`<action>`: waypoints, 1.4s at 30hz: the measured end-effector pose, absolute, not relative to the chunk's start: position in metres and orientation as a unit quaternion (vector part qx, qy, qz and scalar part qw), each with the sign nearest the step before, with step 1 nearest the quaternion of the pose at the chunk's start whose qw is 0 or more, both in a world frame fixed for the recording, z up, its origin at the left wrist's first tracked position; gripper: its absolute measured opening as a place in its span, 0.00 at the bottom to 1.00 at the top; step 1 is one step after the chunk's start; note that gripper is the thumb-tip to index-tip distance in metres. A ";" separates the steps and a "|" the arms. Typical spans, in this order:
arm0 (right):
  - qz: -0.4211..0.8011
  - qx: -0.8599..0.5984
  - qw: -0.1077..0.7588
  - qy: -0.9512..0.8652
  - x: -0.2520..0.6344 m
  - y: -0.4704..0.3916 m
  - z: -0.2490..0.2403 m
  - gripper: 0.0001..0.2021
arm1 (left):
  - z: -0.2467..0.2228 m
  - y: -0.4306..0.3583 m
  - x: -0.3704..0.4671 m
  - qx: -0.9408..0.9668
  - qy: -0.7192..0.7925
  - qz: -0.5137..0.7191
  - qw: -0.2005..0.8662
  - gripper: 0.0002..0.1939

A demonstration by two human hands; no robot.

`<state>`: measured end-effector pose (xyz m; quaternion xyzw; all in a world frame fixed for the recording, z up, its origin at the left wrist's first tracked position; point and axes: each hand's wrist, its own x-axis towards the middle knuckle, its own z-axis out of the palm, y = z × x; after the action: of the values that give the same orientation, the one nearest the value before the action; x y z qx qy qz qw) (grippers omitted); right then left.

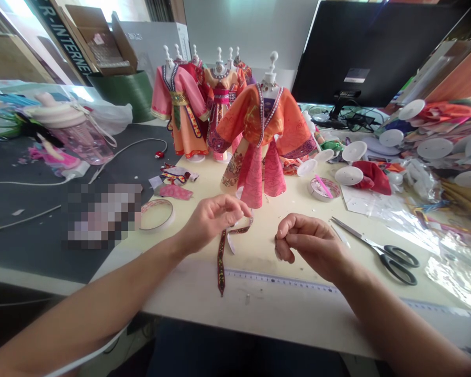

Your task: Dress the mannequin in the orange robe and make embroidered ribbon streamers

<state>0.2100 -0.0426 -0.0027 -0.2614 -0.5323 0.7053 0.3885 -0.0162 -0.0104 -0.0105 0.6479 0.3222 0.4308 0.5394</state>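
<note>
Pinched between the thumb and fingers of my left hand [220, 212] is a narrow dark embroidered ribbon [221, 262]. One length of it dangles toward the table's front and ends in a point; another part loops to the right. A thin white strip [231, 244] curls beside it. My right hand [314, 243] is closed a little to the right, thumb against curled fingers, with a small dark bit at the fingertips that I cannot make out. Behind both hands stands a miniature dress form in an orange robe [265, 118] with pink skirt panels [252, 180].
Black-handled scissors [377, 248] lie at the right. A clear ruler [278, 280] runs along the front. A tape roll [157, 214] sits left, another tape roll [324, 189] right. More dressed forms [179, 112] stand behind. White discs and fabric crowd the right, below a monitor [369, 52].
</note>
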 end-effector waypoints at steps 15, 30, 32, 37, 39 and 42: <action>0.564 -0.387 0.206 -0.700 0.198 -0.055 0.005 0.08 | -0.008 -0.027 -0.003 0.743 0.280 0.209 0.571 0.09; 0.539 -0.481 0.312 -0.617 0.198 -0.039 -0.005 0.13 | -0.014 -0.028 0.003 0.719 0.330 0.469 0.392 0.06; 0.559 -0.457 0.308 -0.620 0.193 -0.043 -0.005 0.14 | -0.017 -0.029 0.004 0.771 0.296 0.477 0.302 0.03; 0.587 -0.424 0.369 -0.582 0.185 -0.046 -0.013 0.11 | -0.026 -0.031 0.008 0.850 0.231 0.450 0.150 0.01; 0.598 -0.421 0.394 -0.557 0.184 -0.045 -0.016 0.08 | -0.028 -0.031 0.008 0.854 0.226 0.448 0.138 0.01; 0.590 -0.428 0.418 -0.542 0.184 -0.044 -0.019 0.07 | -0.029 -0.032 0.008 0.858 0.225 0.440 0.138 0.00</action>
<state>0.1842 -0.0440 -0.0188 -0.4283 -0.5417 0.5904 0.4179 0.0082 -0.0319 -0.0289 0.8583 0.2248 0.4401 0.1383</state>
